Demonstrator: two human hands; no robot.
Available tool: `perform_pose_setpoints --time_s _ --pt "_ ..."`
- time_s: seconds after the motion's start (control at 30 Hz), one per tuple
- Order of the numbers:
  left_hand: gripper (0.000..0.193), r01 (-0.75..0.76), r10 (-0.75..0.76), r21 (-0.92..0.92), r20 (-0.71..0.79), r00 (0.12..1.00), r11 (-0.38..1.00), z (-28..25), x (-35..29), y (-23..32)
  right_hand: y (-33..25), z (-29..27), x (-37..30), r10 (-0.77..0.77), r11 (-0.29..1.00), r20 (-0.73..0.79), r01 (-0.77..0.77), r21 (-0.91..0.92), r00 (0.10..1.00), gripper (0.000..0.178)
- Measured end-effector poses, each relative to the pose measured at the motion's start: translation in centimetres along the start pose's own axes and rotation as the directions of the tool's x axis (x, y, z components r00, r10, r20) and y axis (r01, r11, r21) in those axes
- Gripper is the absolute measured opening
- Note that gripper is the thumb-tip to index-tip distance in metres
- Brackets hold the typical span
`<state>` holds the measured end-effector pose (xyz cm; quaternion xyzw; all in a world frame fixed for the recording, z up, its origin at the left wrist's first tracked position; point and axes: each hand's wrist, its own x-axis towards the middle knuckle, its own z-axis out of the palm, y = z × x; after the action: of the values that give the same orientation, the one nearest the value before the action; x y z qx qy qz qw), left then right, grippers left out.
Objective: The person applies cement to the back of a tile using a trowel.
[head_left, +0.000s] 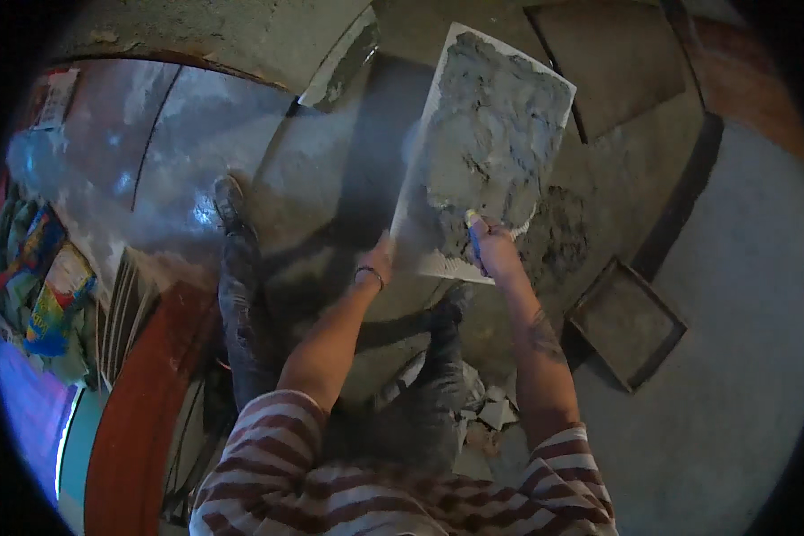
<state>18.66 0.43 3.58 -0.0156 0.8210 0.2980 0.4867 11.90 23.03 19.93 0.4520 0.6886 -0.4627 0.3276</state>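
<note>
A large rectangular tile (408, 195) with a white edge is held tilted in front of me. Rough grey mortar (509, 116) covers most of its upward face, and combed ridges run along its near edge. My left hand (377, 261) is closed on the tile's left edge near the lower corner; its fingertips are partly hidden. My right hand (496, 250) is wrapped round the blue and yellow handle of a trowel (473, 218) over the near part of the mortar. The trowel's blade is hard to make out against the grey.
A shallow square tray (630, 323) lies to the right. Broken tile pieces (496, 413) lie by my feet. Leaning sheets (127, 313) and colourful bags (58, 290) stand at the left. A cut piece (344, 67) and a dark flat panel (612, 62) lie farther off.
</note>
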Motion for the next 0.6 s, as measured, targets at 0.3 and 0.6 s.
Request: perform_pose_setpoints --time_s 0.3,0.6 --pt "0.069 -0.015 0.014 0.016 0.059 0.998 1.000 0.1 0.5 -0.9 1.4 -7.2 -1.6 -0.419 0.637 -0.237 0.098 -0.765 0.877 0.034" --pt "0.066 0.003 -0.005 -0.168 -0.014 1.000 0.986 -1.2 2.3 -11.8 0.5 -2.2 -5.0 -0.340 0.790 -0.263 0.123 -0.601 0.903 0.034"
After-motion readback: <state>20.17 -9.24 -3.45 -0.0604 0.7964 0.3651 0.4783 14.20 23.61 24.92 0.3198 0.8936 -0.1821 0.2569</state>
